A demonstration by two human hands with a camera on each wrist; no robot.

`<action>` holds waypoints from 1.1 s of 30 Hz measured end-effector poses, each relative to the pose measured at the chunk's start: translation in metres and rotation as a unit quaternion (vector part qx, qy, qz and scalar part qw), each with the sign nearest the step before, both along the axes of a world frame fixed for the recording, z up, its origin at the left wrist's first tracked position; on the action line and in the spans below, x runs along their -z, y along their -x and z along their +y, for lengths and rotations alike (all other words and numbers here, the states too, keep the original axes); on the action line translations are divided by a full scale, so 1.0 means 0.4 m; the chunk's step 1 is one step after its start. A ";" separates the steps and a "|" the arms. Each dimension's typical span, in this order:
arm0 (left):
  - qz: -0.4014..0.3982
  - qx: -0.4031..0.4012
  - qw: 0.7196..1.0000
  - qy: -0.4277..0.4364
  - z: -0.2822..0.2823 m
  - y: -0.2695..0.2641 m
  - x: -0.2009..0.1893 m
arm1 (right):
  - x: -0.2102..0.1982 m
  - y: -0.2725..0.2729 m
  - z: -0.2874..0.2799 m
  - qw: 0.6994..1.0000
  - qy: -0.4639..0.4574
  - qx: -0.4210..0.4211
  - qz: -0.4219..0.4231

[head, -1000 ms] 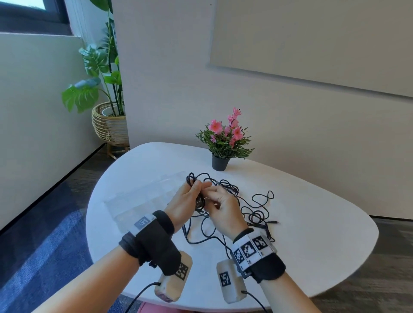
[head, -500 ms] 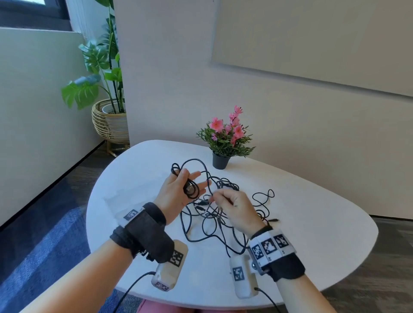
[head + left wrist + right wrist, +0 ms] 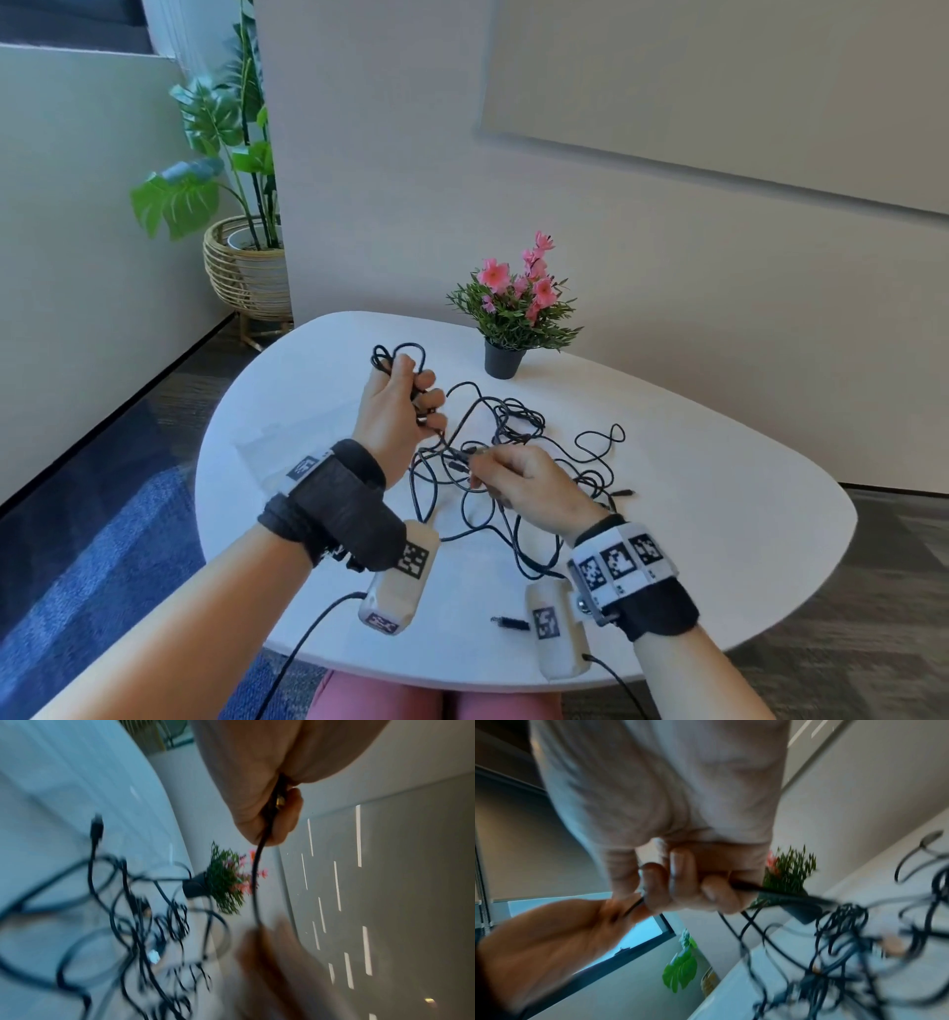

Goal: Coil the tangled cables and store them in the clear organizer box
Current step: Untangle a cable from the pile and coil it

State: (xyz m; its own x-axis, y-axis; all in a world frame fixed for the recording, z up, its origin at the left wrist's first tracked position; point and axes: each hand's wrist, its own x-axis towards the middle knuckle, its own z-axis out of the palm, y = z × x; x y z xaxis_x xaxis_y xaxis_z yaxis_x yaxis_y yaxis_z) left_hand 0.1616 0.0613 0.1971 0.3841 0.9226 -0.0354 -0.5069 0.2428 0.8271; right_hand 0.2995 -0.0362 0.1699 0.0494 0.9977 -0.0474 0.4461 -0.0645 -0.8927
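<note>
A tangle of black cables lies on the white table. My left hand is raised above it and grips a small coil of black cable, whose loops stick up past the fingers. To the right and lower, my right hand pinches a strand of the same tangle. The left wrist view shows the cable running from my curled fingers. In the right wrist view my fingertips pinch the cable. The clear organizer box lies flat at the table's left, partly hidden by my left wrist.
A small black pot of pink flowers stands at the table's far edge behind the cables. A loose plug lies near the front edge. A large plant in a wicker basket stands on the floor at the far left.
My hands, together over the tangle a second ago, have drawn apart. The left has lifted away with its loops, and the right has pulled back toward me along the strand.
</note>
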 end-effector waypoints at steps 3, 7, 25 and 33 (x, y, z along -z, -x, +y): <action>0.144 -0.002 0.987 -0.066 0.037 0.036 0.016 | -0.045 -0.053 -0.038 0.999 -0.013 -0.009 -0.048; 0.350 0.139 0.912 -0.162 -0.004 0.040 0.045 | -0.092 -0.068 -0.031 0.990 -0.088 0.000 -0.113; 0.014 0.193 0.976 -0.096 -0.041 0.008 0.045 | -0.020 -0.009 0.056 0.947 -0.175 0.163 0.215; 0.070 0.030 0.987 -0.140 0.003 -0.043 0.023 | -0.024 0.020 0.101 0.959 -0.153 0.192 0.143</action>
